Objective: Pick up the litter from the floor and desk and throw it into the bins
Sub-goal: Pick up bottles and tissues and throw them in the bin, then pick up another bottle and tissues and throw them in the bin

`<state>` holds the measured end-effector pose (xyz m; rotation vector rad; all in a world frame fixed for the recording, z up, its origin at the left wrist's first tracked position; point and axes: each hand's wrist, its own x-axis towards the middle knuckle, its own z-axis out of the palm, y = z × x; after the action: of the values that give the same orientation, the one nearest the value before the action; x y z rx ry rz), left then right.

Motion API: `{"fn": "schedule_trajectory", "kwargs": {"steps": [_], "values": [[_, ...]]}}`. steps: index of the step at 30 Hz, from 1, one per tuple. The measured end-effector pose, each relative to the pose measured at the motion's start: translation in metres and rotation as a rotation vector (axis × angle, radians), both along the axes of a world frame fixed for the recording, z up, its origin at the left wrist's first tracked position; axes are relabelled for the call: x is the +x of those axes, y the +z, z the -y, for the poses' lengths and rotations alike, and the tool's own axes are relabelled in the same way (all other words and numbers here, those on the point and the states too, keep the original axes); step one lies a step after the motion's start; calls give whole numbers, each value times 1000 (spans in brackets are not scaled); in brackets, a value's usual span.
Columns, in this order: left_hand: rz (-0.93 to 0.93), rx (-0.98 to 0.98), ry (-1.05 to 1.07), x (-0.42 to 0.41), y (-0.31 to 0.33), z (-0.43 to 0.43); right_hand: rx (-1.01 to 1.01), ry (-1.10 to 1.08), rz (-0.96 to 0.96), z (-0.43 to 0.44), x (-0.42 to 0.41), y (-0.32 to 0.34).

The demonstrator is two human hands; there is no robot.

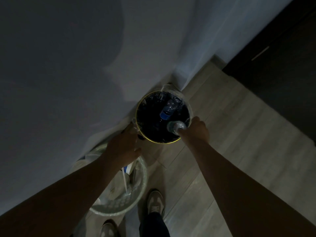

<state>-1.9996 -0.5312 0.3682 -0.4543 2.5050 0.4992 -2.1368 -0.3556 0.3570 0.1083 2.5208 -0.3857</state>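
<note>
Plastic bottle [176,127]: clear, held over the near right edge of the black bin [137,115]. It is not dropped in yet.
Right hand [196,130]: fingers wrapped round the bottle, gripping it, just above the rim.
Black bin: round, with a yellow rim and a thin see-through bag [164,87] inside. It stands on the floor [230,142] next to the wall [68,65]. Another bottle [166,112] with a blue label already lies in it.
Left hand [123,146]: by the left edge of the black bin. It is too dark to tell if it is open or holding something.
White bin [144,177]: nearer the person, just beside the black bin, with paper inside.
Shoes [154,201]: close to the white bin.
Rim trouble: the bottle is over the edge, not the middle. If it is let go here, I think it could hit the rim, bounce off and roll away on the floor.
Bag trouble: the bag looks thin and loose. A push from either hand could pull it down off the rim.
Bin trouble: both bins look light. A bump from a hand or a foot could tip one, and the litter would spill out.
Dark trouble: the room is dim, so it is easy to miss the hole or lose a bottle that rolls off.
</note>
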Motion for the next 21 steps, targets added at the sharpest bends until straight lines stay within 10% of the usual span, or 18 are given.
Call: {"fn": "schedule_trajectory", "kwargs": {"steps": [10, 21], "values": [[-3, -42, -110, 24, 68, 2, 72, 613, 80, -6, 42, 68], [51, -121, -296, 132, 208, 3, 36, 790, 23, -20, 159, 221]]}}
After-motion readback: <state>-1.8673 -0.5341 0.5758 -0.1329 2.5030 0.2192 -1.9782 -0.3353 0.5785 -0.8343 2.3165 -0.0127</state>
